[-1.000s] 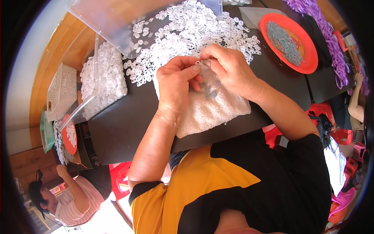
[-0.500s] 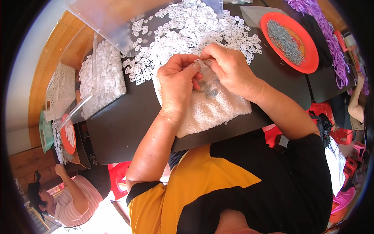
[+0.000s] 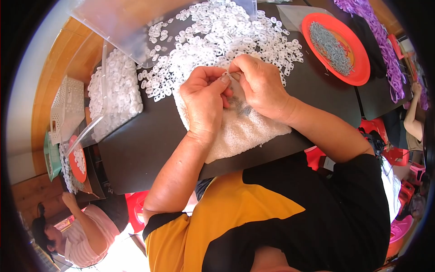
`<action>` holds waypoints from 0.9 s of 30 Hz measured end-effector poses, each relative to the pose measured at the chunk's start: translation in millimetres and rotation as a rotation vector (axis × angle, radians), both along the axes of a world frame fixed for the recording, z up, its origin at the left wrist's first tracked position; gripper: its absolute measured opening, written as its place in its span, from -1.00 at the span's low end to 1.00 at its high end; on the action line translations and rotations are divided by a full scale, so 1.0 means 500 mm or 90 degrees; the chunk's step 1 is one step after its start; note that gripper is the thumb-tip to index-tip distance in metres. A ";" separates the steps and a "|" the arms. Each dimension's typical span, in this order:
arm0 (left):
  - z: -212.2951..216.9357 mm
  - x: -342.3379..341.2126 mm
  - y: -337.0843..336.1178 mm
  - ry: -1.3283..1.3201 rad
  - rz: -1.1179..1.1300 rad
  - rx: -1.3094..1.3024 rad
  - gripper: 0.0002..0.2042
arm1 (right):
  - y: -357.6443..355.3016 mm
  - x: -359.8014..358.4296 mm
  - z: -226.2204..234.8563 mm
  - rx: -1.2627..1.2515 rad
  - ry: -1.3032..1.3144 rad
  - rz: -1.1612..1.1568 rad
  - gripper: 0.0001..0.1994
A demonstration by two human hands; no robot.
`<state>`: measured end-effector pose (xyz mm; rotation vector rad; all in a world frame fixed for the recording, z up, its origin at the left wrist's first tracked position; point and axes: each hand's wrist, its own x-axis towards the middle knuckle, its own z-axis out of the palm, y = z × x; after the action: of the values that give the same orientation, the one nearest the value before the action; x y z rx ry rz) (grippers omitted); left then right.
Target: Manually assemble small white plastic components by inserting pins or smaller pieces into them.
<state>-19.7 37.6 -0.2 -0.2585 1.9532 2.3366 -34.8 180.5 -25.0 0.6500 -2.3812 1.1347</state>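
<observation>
At the frame's centre little has changed: the left hand [image 3: 203, 99] keeps thumb and forefinger pinched on a small white piece [image 3: 227, 73], seemingly the same one in work. The right hand [image 3: 263, 86] stays closed to a pinch beside it, its hold too hidden to tell, over the pale towel [image 3: 249, 136] on the tabletop [image 3: 136, 158]

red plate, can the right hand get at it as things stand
Probably yes: mostly flat tabletop lies between the right hand and the red plate, with nothing tall blocking, though that hand looks busy.
</observation>
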 end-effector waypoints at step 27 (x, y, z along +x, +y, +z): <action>0.009 -0.012 -0.021 0.013 -0.048 -0.007 -0.92 | 0.021 0.005 0.021 0.072 0.059 0.043 -0.86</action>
<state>-25.9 27.2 4.3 -0.1591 1.9498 2.2911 -32.2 191.1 -14.6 0.8096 -2.3738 0.9802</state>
